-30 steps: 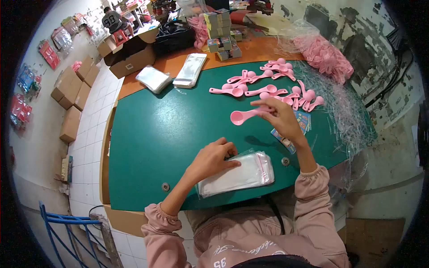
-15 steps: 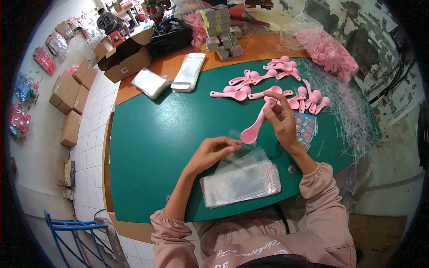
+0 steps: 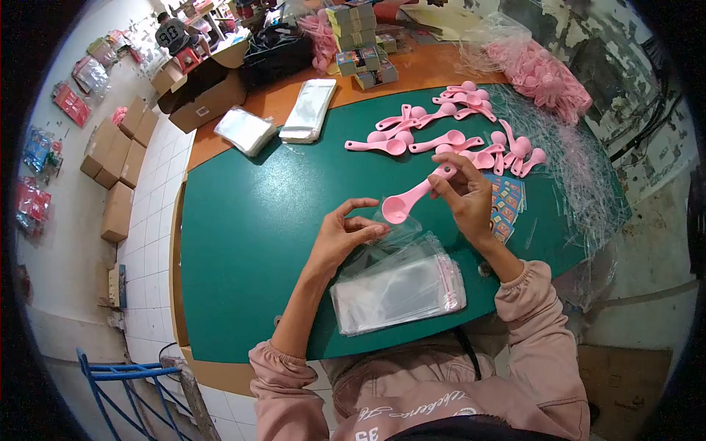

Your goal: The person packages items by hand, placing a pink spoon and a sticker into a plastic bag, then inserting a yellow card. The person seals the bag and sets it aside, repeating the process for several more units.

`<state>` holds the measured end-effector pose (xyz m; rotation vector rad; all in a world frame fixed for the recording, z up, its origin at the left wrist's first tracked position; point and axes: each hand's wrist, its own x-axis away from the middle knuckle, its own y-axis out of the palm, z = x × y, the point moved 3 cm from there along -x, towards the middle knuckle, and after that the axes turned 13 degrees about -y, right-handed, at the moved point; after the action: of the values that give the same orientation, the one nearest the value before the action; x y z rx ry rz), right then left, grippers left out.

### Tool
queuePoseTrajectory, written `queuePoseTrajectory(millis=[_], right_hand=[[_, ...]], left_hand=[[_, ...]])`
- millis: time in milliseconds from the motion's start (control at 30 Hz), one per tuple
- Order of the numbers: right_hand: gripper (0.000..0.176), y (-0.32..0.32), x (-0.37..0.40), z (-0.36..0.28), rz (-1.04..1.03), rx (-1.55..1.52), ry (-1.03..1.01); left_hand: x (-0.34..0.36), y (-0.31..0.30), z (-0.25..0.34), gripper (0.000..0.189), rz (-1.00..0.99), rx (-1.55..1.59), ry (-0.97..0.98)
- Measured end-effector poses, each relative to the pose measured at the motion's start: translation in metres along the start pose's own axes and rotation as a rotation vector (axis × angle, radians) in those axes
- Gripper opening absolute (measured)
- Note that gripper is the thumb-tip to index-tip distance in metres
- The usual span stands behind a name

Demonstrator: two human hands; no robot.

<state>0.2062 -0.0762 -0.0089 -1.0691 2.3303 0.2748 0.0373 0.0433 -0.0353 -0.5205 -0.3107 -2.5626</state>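
Observation:
A pink measuring spoon (image 3: pixel 407 201) is pinched by the handle end in my right hand (image 3: pixel 466 192), its bowl pointing down and left. My left hand (image 3: pixel 351 234) faces it, thumb and fingers closed on a clear plastic bag (image 3: pixel 401 234) whose mouth lies around the spoon's bowl in this view. Below both hands, a stack of clear plastic bags (image 3: pixel 393 298) with pinkish strips at the right end lies on the green tabletop (image 3: pixel 250 272). Blue printed cards (image 3: pixel 507 202) are partly hidden behind my right wrist.
Several pink spoons (image 3: pixel 448 138) lie scattered beyond my right hand. Two more bag stacks (image 3: pixel 309 112) are at the far left. A plastic sack of pink spoons (image 3: pixel 544 84), crumpled film (image 3: pixel 570 169) and stacked card bundles (image 3: pixel 359 44) line the back and right. A person (image 3: pixel 175 33) sits far off.
The spoon has moved down and left and tilted flatter, its bowl now at the bag by my left hand. My left fingers have spread a little, with the bag showing between them.

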Motion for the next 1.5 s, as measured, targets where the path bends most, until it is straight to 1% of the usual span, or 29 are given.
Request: queuePoseTrajectory(millis=[67, 167, 200, 267, 400, 467, 500, 600, 633, 733, 767, 833, 867, 933, 967, 1033, 1167, 1233, 1267, 1333, 1367, 1433, 1467, 1500], right_hand=[[0.031, 0.001, 0.000, -0.001, 0.064, -0.030, -0.069], [0.033, 0.002, 0.000, -0.004, 0.082, -0.059, -0.112], [0.033, 0.002, 0.000, -0.005, 0.081, -0.060, -0.111], [0.034, 0.006, 0.003, -0.007, -0.022, 0.016, -0.061], [0.033, 0.006, 0.001, -0.008, -0.011, 0.009, -0.060], [0.032, 0.001, -0.001, -0.013, 0.189, -0.079, -0.188], [0.032, 0.000, 0.000, -0.012, 0.185, -0.077, -0.187], [0.030, 0.005, 0.005, -0.008, 0.030, 0.041, -0.117], [0.030, 0.007, 0.006, -0.008, 0.033, 0.041, -0.116], [0.030, 0.015, 0.006, -0.006, -0.080, 0.057, -0.123], [0.030, 0.015, 0.005, -0.005, -0.082, 0.055, -0.124], [0.027, 0.006, 0.002, -0.006, 0.035, 0.098, -0.211], [0.027, 0.004, -0.002, -0.005, 0.033, 0.099, -0.209], [0.024, -0.008, -0.009, -0.005, 0.232, 0.109, -0.135], [0.024, -0.009, -0.008, -0.004, 0.231, 0.110, -0.134], [0.022, -0.006, -0.007, -0.001, 0.100, 0.052, -0.103], [0.022, 0.004, -0.005, -0.003, 0.079, 0.001, -0.123], [0.020, 0.003, -0.004, 0.001, 0.084, 0.110, -0.124], [0.020, 0.001, -0.005, 0.002, 0.085, 0.111, -0.124], [0.019, -0.008, -0.007, 0.003, 0.223, 0.240, -0.100], [0.019, -0.009, -0.007, 0.002, 0.223, 0.241, -0.100], [0.018, -0.002, -0.007, 0.001, 0.047, 0.164, -0.043], [0.018, 0.000, -0.006, 0.001, 0.051, 0.164, -0.042], [0.018, 0.003, -0.006, 0.001, 0.093, 0.084, -0.073]], left_hand=[[0.000, -0.001, -0.001, 0.050, 0.000, 0.006, -0.003], [-0.001, -0.001, -0.002, 0.048, -0.007, 0.006, 0.016], [-0.001, -0.001, -0.002, 0.048, -0.002, 0.026, 0.011], [-0.001, -0.002, -0.002, 0.048, 0.007, 0.042, 0.007], [-0.001, 0.000, -0.003, 0.047, 0.010, 0.014, 0.017], [-0.002, -0.001, -0.003, 0.047, 0.006, 0.013, 0.022], [-0.004, -0.001, -0.005, 0.046, 0.003, 0.018, 0.027], [-0.004, -0.001, -0.005, 0.046, 0.006, 0.026, 0.029], [-0.004, -0.001, -0.005, 0.046, 0.012, 0.033, 0.028], [-0.004, 0.000, -0.006, 0.046, -0.016, 0.069, 0.023], [-0.005, 0.000, -0.006, 0.046, -0.014, 0.069, 0.024], [-0.006, -0.001, -0.007, 0.045, 0.010, 0.008, 0.045], [-0.005, -0.001, -0.006, 0.045, 0.010, 0.011, 0.044], [-0.003, -0.001, -0.004, 0.046, 0.024, -0.011, 0.034], [-0.002, 0.000, -0.004, 0.046, 0.025, -0.009, 0.034], [-0.002, 0.001, -0.004, 0.047, 0.029, -0.007, 0.033], [-0.002, 0.000, -0.005, 0.048, 0.037, 0.029, 0.023], [-0.003, 0.000, -0.005, 0.045, 0.035, 0.061, 0.049], [-0.003, 0.000, -0.004, 0.045, 0.034, 0.061, 0.049], [-0.002, 0.000, -0.004, 0.043, 0.056, 0.048, 0.063], [-0.003, 0.000, -0.004, 0.043, 0.055, 0.049, 0.062], [-0.005, 0.000, -0.005, 0.045, 0.063, 0.038, 0.084], [-0.005, 0.000, -0.005, 0.045, 0.061, 0.035, 0.082], [-0.003, 0.001, -0.003, 0.043, 0.071, 0.019, 0.070]])
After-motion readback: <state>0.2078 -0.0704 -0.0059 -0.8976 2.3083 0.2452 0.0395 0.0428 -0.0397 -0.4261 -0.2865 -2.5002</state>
